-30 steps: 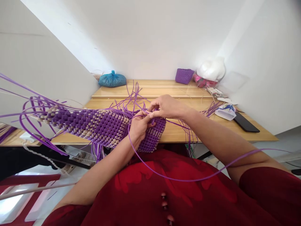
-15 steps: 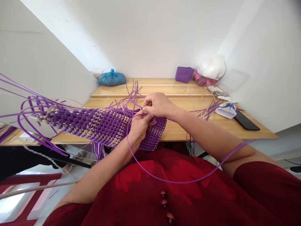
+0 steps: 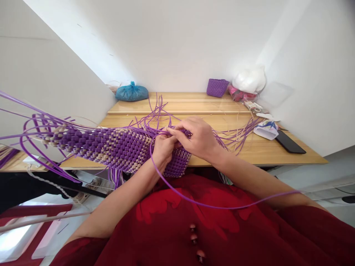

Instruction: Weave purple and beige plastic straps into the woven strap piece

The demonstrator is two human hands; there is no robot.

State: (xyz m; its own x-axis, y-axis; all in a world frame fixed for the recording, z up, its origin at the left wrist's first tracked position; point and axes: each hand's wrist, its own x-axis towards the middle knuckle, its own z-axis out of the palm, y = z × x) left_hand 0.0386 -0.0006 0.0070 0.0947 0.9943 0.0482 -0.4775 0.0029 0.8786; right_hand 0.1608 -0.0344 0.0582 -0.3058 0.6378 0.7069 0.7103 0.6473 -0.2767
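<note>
A woven purple-and-beige piece (image 3: 104, 146) of knobbly plastic cord lies across the table's front edge, long purple strands trailing from its left end and far side. My left hand (image 3: 163, 147) grips it near its right part, thumb and fingers pinched at the upper edge. My right hand (image 3: 198, 138) meets the left thumb from the right, its fingertips pinched together at a purple strand. From the fingers that purple strand (image 3: 219, 207) loops down in front of my red top and runs off to the right. The exact spot between the fingertips is hidden.
On the wooden table (image 3: 194, 107) are a tied blue bag (image 3: 132, 91), a small purple woven basket (image 3: 217, 87), a white bag (image 3: 249, 79), loose strands (image 3: 244, 135), a patterned white cloth-like item (image 3: 266, 129) and a black phone (image 3: 290, 142). Red-framed furniture (image 3: 50, 210) stands lower left.
My right hand has turned and shifted slightly right and down, its forearm lower. The looped strand's right end has dropped. My left hand and the woven piece stay nearly in place.
</note>
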